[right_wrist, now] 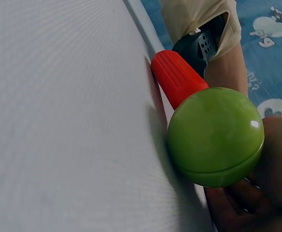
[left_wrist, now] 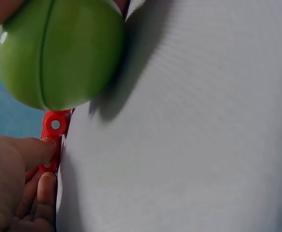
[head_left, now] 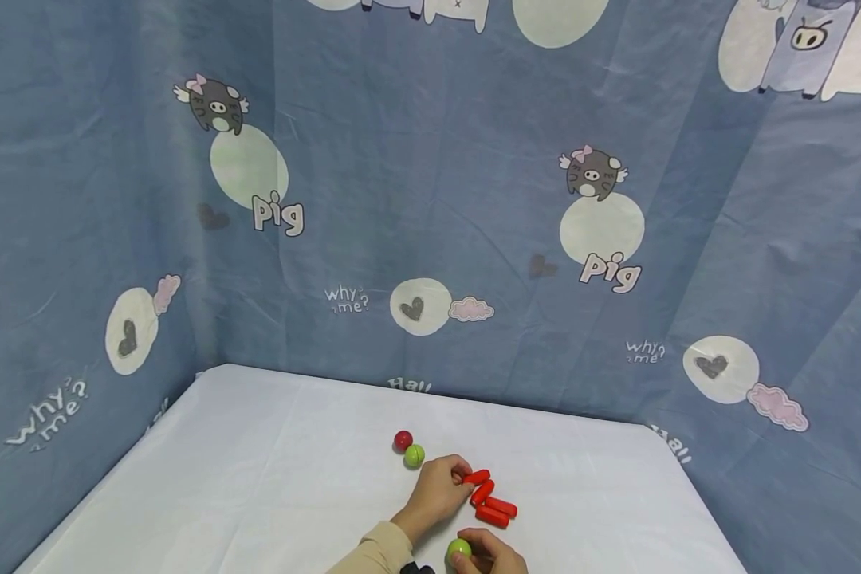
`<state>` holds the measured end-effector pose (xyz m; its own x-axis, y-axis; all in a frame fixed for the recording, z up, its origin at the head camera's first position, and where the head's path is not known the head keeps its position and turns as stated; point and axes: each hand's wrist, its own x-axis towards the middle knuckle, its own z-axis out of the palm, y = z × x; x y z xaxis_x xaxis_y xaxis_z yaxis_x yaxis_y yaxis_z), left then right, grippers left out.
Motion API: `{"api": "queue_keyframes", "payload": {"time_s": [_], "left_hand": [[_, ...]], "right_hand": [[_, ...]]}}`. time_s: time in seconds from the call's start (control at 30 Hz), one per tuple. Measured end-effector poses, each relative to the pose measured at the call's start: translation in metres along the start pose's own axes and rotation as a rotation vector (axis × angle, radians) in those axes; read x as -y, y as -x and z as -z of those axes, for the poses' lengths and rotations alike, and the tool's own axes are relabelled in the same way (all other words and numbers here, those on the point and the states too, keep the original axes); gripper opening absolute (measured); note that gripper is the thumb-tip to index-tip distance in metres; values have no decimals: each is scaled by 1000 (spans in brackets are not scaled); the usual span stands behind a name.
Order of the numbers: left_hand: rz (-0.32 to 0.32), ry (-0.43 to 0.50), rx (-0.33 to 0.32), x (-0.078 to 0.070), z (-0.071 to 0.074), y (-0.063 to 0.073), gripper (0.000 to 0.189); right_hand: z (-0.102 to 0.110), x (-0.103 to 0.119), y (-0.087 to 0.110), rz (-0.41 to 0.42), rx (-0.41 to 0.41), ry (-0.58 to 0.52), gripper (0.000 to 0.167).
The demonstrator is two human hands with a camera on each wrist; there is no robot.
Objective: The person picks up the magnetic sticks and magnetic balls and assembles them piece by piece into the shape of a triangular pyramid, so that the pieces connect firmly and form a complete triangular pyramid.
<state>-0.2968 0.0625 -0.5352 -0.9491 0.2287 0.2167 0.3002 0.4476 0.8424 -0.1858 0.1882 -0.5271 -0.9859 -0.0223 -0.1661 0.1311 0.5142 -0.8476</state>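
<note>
Tabletop: red piece in left hand, green ball in right hand.

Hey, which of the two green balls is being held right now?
The nearer green ball, pinched by the right hand. The other green ball lies farther off on the white tabletop, beside the red ball, with no hand on it.

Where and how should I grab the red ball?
Probably across its middle, coming straight down from above: the red ball is round with no handle, and a green ball crowds its near-right side. Pinch its near-left and far-right sides to avoid wedging between the two.
</note>
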Motion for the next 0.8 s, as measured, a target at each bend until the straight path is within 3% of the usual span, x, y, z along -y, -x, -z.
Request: {"api": "queue_keyframes", "payload": {"time_s": [0.4,0.8], "left_hand": [[17,70,29,5,5,2,12],[85,173,73,6,15,5,11]], "right_hand": [[0,-1,0,-13,8,9,44],[0,-1,-1,-10,10,-4,46]]}}
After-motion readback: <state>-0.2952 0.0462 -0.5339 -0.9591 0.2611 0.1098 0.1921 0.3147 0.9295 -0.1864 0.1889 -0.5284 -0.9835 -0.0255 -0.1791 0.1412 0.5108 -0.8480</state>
